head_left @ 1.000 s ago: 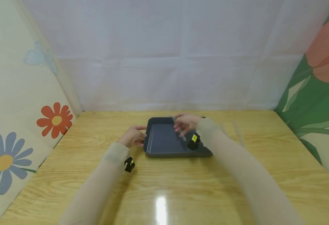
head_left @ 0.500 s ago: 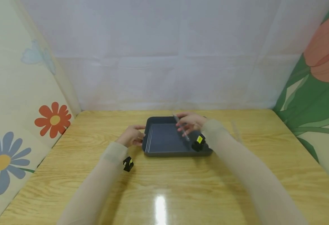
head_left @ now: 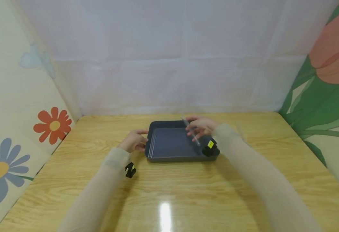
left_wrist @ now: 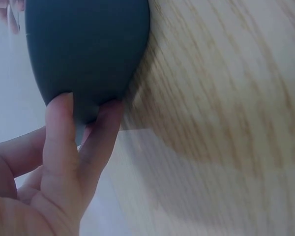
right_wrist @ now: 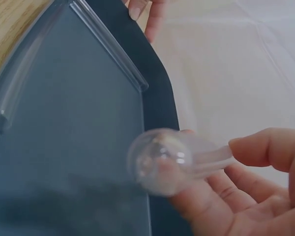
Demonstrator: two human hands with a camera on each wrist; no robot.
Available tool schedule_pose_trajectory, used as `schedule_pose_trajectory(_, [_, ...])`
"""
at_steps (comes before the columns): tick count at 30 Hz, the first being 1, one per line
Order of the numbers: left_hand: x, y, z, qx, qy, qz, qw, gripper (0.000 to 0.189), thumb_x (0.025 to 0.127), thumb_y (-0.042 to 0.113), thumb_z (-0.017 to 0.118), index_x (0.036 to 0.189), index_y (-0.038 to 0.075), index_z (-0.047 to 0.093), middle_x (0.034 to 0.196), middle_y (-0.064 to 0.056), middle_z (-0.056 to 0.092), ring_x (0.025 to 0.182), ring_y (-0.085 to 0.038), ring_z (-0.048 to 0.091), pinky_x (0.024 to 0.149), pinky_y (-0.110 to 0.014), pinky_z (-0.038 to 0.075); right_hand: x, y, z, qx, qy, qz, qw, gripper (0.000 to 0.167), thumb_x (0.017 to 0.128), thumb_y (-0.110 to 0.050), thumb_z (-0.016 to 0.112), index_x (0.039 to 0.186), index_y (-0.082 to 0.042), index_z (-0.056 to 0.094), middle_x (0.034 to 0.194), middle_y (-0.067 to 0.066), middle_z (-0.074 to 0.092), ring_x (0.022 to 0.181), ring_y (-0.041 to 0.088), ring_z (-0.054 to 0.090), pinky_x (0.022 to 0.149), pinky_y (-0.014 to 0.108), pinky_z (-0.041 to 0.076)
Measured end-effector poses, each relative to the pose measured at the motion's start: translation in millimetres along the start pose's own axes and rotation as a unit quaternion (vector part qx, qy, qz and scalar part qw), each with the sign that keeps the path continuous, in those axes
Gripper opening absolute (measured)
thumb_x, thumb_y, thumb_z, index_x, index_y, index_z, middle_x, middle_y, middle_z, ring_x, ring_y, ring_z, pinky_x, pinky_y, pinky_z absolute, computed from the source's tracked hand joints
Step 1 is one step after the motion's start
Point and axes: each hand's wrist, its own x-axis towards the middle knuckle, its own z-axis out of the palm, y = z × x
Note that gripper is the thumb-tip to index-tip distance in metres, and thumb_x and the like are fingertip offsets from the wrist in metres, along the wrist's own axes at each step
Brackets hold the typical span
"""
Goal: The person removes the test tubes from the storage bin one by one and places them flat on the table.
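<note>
A dark blue-grey rectangular tray [head_left: 172, 141] lies on the wooden table. My left hand [head_left: 134, 140] grips its left end, thumb and fingers [left_wrist: 60, 132] at the outer wall and rim. Over the tray's right part, my right hand [head_left: 201, 126] pinches a clear test tube [head_left: 191, 132] between thumb and fingers. The tube is tilted, its rounded end [right_wrist: 160, 160] facing the camera in the right wrist view. Inside the tray lie two other clear tubes, one tube [right_wrist: 110, 44] along the end wall and another tube [right_wrist: 24, 66] along a side.
A faint transparent tube-like thing [head_left: 239, 130] lies on the table [head_left: 146, 193] to the right, partly behind my right sleeve. A white cloth [head_left: 169, 64] hangs behind the table. Flower-printed sheets [head_left: 7, 96] stand at both sides.
My right hand has shifted slightly to the right with the test tube still pinched. My left hand stays at the tray's left end; the whole view has drifted a little.
</note>
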Motion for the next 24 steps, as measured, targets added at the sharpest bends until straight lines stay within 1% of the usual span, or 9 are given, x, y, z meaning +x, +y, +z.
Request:
schedule_pose_trajectory(6, [0.7, -1.7, 0.0, 0.002, 0.000, 0.000, 1.0000, 0.054, 0.097, -0.006, 0.047, 0.149, -0.001, 0.035, 0.114, -0.022, 0.058, 0.070, -0.018, 0.062, 0.051, -0.023, 0.050, -5.2, 2, -7, 0.005, 0.004, -0.007, 1.0000, 0.062, 0.095, 0.005, 0.043, 0.153, -0.004, 0.023, 0.120, 0.024, 0.048, 0.075, 0.019, 0.060, 0.061, 0.035, 0.057])
schedule_pose_trajectory(13, [0.4, -1.0, 0.2, 0.003, 0.003, -0.004, 1.0000, 0.053, 0.097, -0.006, 0.047, 0.149, 0.000, 0.036, 0.118, -0.023, 0.056, 0.072, -0.018, 0.061, 0.051, -0.023, 0.050, -9.7, 3, -18, 0.011, 0.010, -0.010, 0.9998, 0.063, 0.095, 0.004, 0.042, 0.153, -0.005, 0.021, 0.108, 0.016, 0.050, 0.077, 0.019, 0.060, 0.062, 0.036, 0.057])
schedule_pose_trajectory(18, [0.9, -0.5, 0.4, 0.005, 0.004, -0.009, 0.9999, 0.053, 0.097, -0.005, 0.047, 0.149, 0.002, 0.036, 0.121, -0.023, 0.055, 0.075, -0.020, 0.061, 0.052, -0.024, 0.050, -14.3, 2, -25, 0.012, 0.017, -0.012, 0.9997, 0.064, 0.096, 0.004, 0.042, 0.154, -0.005, 0.019, 0.105, 0.015, 0.051, 0.076, 0.019, 0.060, 0.062, 0.035, 0.057])
schedule_pose_trajectory(24, [1.9, -1.2, 1.0, 0.006, 0.007, -0.010, 0.9999, 0.053, 0.097, -0.005, 0.048, 0.149, 0.002, 0.036, 0.122, -0.023, 0.055, 0.080, -0.021, 0.061, 0.054, -0.025, 0.050, -20.3, 1, -32, 0.012, 0.027, -0.012, 0.9995, 0.062, 0.098, 0.004, 0.042, 0.155, -0.006, 0.018, 0.106, 0.015, 0.051, 0.077, 0.019, 0.060, 0.064, 0.036, 0.057])
